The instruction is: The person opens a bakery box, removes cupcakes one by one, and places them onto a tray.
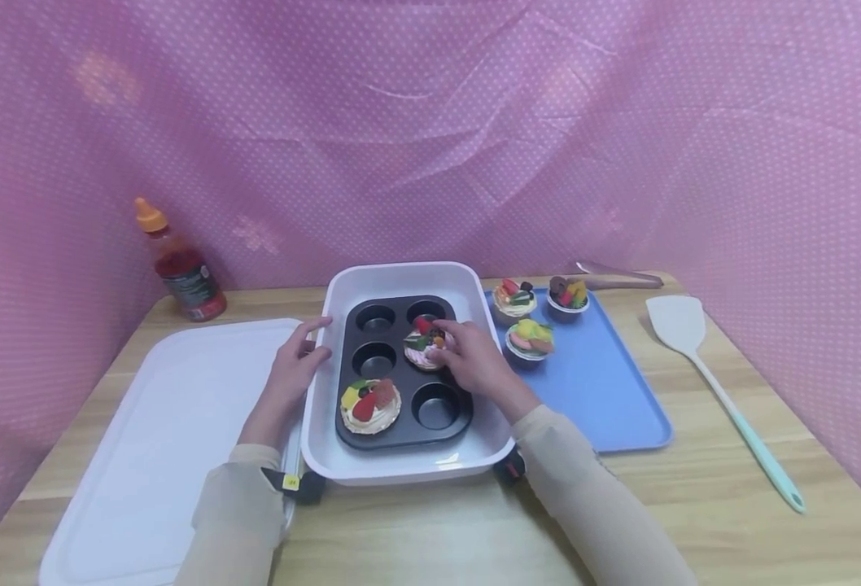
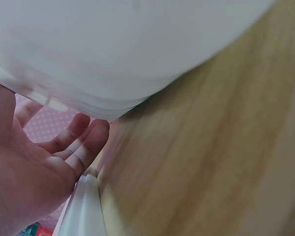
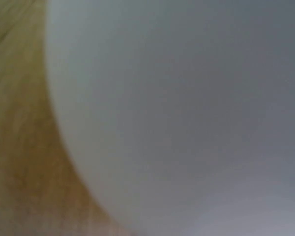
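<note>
In the head view, a black muffin tin (image 1: 405, 423) lies inside a white rectangular basin (image 1: 410, 470). My right hand (image 1: 478, 362) pinches a cupcake with pink cream and berries (image 1: 423, 346) at the tin's middle right cup. A cream-topped cupcake (image 1: 370, 407) sits in the front left cup. At the basin's left rim is my left hand (image 1: 293, 370), its loosely bent fingers touching the side. From the left wrist, the left hand's fingers (image 2: 91, 142) show beneath the rim. Only the blurred basin wall (image 3: 177, 118) and some wood appear in the right wrist view.
Several cupcakes, one with yellow topping (image 1: 530, 338), stand on a blue tray (image 1: 599, 399) at right. Beyond it lie tongs (image 1: 617, 278) and a white turner (image 1: 678, 321) with a green handle. Left are a white tray (image 1: 159, 456) and a sauce bottle (image 1: 189, 277).
</note>
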{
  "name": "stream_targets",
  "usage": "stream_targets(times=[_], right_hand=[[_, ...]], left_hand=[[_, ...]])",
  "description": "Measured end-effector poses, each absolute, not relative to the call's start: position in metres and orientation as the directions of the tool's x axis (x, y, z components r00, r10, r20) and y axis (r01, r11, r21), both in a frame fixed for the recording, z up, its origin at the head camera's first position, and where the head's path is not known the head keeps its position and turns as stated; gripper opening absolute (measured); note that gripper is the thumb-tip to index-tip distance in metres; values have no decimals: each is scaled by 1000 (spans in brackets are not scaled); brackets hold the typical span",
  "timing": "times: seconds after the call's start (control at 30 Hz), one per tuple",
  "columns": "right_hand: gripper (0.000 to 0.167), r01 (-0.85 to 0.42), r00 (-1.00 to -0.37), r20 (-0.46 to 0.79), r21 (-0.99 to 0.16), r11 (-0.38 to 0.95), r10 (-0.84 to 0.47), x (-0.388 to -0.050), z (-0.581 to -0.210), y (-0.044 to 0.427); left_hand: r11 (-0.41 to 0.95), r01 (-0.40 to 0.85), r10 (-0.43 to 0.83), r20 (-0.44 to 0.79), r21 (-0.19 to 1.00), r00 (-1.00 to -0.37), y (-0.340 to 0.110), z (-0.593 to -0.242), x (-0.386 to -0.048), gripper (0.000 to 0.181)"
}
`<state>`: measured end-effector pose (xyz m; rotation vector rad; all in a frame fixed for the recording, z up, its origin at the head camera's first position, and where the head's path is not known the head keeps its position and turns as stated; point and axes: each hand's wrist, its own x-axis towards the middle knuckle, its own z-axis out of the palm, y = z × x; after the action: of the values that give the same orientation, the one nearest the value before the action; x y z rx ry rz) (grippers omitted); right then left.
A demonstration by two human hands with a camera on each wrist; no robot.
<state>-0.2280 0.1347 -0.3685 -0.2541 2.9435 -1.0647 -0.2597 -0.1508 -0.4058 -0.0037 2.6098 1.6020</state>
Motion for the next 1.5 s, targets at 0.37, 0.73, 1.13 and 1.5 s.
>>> stream_targets(times=[0.37,0.73,1.13,1.5], right_hand=[[41,-177,-984,122,-671,720,-128,-229,-369,137],[43,-162,-987,106,-667,727,-123,-234,-368,130],[53,-184,-983,124,-661,727,-135,-231,-369,133],[70,-173,-984,77,-641,748,-161,-229,-369,133]], left_hand=[[421,-43,54,-72,906,-996,-151,-408,-258,56],[423,-38,38,-60,905,-997,-156,-410,-261,56],[397,-43,51,-69,917,-996,-153,-411,-259,56],[357,-15,56,-37,934,-998,-152,-412,-259,54]])
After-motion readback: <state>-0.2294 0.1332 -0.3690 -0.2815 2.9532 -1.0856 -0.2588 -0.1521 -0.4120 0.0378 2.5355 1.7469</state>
